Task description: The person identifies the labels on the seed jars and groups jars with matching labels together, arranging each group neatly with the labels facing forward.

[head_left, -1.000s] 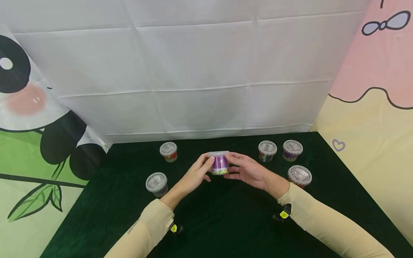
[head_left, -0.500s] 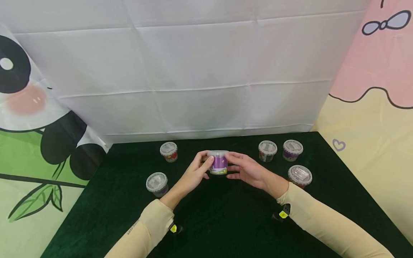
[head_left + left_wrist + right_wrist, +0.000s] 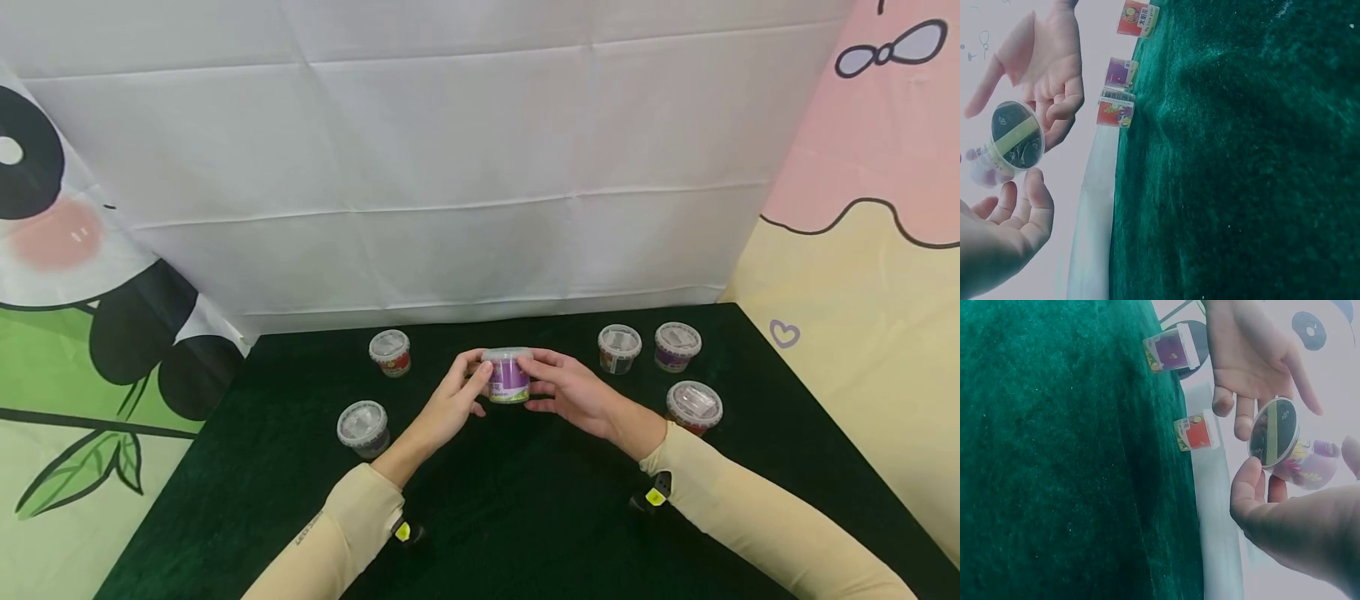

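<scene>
Centrally, the left hand (image 3: 448,402) and the right hand (image 3: 576,395) pinch a purple-labelled cup (image 3: 509,383) from opposite sides, thumbs on its near face. The lower fingers of the right hand are spaced apart beside the cup wall. The cup is upright and lidded, raised off the green-covered table (image 3: 517,517), midway between the left and right edges; its underside shows in both wrist views. A black device (image 3: 657,490) with a yellow patch is worn at each wrist. A red-labelled cup (image 3: 391,354) stands near the table's far left corner, a dark cup (image 3: 364,427) nearer along the left edge. Toward the far right corner stand a grey-looking cup (image 3: 619,348), a second purple cup (image 3: 677,346) and, nearer, another red cup (image 3: 694,405). A white sheet (image 3: 450,167) hangs behind the far edge.
</scene>
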Demonstrator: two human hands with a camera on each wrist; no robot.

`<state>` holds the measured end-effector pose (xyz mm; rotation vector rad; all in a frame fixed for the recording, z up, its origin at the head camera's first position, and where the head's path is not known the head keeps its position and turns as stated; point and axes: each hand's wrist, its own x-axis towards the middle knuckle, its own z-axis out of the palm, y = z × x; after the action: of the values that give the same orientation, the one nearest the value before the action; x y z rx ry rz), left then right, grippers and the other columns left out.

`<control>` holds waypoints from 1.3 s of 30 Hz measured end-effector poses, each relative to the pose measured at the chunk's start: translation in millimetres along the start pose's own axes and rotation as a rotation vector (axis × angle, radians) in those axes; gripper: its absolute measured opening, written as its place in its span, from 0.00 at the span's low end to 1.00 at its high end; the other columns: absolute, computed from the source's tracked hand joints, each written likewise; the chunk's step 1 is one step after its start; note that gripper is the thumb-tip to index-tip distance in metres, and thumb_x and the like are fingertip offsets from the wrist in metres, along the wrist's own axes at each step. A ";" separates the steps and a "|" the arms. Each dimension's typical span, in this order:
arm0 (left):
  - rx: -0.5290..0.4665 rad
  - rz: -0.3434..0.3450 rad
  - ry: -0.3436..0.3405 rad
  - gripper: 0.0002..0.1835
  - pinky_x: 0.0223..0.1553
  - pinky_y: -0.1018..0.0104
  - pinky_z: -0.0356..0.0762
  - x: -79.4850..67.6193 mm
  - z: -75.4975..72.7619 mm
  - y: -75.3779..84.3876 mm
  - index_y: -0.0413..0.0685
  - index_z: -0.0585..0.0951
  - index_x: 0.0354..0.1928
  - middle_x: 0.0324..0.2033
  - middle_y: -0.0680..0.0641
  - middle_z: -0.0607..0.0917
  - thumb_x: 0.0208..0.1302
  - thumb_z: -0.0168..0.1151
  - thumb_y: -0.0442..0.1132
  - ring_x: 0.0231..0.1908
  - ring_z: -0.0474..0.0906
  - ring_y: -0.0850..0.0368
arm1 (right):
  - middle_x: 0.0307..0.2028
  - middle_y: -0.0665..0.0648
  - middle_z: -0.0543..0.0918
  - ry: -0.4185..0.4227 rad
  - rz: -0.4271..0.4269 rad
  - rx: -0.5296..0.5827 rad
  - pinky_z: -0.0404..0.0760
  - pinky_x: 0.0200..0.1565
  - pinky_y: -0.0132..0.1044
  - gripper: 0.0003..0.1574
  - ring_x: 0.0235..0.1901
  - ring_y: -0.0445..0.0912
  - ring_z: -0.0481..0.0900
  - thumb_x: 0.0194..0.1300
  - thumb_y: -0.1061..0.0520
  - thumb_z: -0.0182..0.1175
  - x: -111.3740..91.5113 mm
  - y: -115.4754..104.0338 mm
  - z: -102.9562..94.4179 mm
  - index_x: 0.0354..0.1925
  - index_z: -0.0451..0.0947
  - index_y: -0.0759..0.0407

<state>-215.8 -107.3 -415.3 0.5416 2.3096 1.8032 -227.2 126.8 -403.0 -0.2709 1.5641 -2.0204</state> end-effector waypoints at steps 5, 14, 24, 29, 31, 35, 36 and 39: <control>-0.005 0.014 0.022 0.25 0.41 0.56 0.81 -1.3 -1.0 1.0 0.47 0.61 0.73 0.53 0.41 0.72 0.83 0.41 0.51 0.47 0.77 0.48 | 0.65 0.63 0.66 0.006 0.006 0.013 0.70 0.65 0.51 0.39 0.58 0.54 0.71 0.79 0.45 0.51 -0.6 -0.8 -1.0 0.77 0.51 0.60; -0.009 0.014 0.012 0.26 0.42 0.57 0.80 -0.2 -1.8 1.1 0.48 0.60 0.73 0.55 0.40 0.71 0.82 0.43 0.52 0.48 0.76 0.48 | 0.65 0.62 0.66 -0.034 0.001 0.028 0.70 0.64 0.50 0.39 0.59 0.53 0.71 0.80 0.45 0.49 0.5 -0.7 0.6 0.77 0.50 0.60; -0.003 0.013 -0.003 0.26 0.43 0.57 0.80 1.0 -3.3 -2.7 0.48 0.60 0.73 0.56 0.40 0.71 0.82 0.44 0.52 0.48 0.76 0.47 | 0.63 0.60 0.69 -0.027 0.004 0.023 0.69 0.65 0.52 0.38 0.57 0.52 0.72 0.80 0.46 0.50 2.6 1.3 1.0 0.77 0.52 0.62; -0.027 0.013 0.023 0.26 0.43 0.57 0.79 0.6 -4.0 -3.5 0.50 0.62 0.72 0.55 0.40 0.72 0.82 0.43 0.53 0.48 0.76 0.47 | 0.63 0.60 0.70 -0.026 -0.001 0.034 0.71 0.62 0.49 0.39 0.58 0.53 0.71 0.80 0.46 0.50 2.0 2.7 0.6 0.78 0.52 0.60; -0.026 0.014 0.024 0.26 0.43 0.57 0.79 0.5 -4.2 -3.2 0.50 0.62 0.72 0.55 0.40 0.72 0.82 0.43 0.54 0.48 0.75 0.47 | 0.62 0.59 0.70 -0.031 -0.003 0.039 0.71 0.62 0.49 0.39 0.58 0.53 0.71 0.80 0.46 0.50 1.6 3.0 0.6 0.78 0.52 0.60; -0.015 0.014 0.022 0.26 0.43 0.58 0.79 -0.1 -4.6 -2.1 0.49 0.61 0.73 0.55 0.40 0.72 0.82 0.43 0.54 0.48 0.76 0.47 | 0.63 0.60 0.69 -0.046 0.005 0.043 0.72 0.62 0.48 0.38 0.60 0.54 0.70 0.81 0.45 0.48 1.1 3.5 0.3 0.78 0.52 0.59; -0.015 0.013 0.023 0.26 0.43 0.58 0.80 -0.3 -4.9 -2.0 0.49 0.61 0.73 0.55 0.40 0.72 0.82 0.43 0.53 0.48 0.76 0.47 | 0.63 0.60 0.69 -0.050 0.008 0.043 0.72 0.62 0.48 0.38 0.60 0.55 0.70 0.81 0.45 0.47 1.0 3.5 0.2 0.78 0.52 0.59; -0.014 0.009 0.023 0.27 0.43 0.58 0.80 -0.8 -6.0 -2.5 0.48 0.61 0.73 0.56 0.40 0.71 0.82 0.43 0.53 0.48 0.76 0.47 | 0.64 0.61 0.67 -0.054 0.013 0.044 0.72 0.62 0.48 0.38 0.61 0.55 0.69 0.81 0.44 0.47 1.3 3.4 0.4 0.79 0.50 0.58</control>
<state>-217.6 -113.5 -416.2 0.5336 2.3112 1.8373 -227.1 125.2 -406.3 -0.2954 1.4832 -2.0179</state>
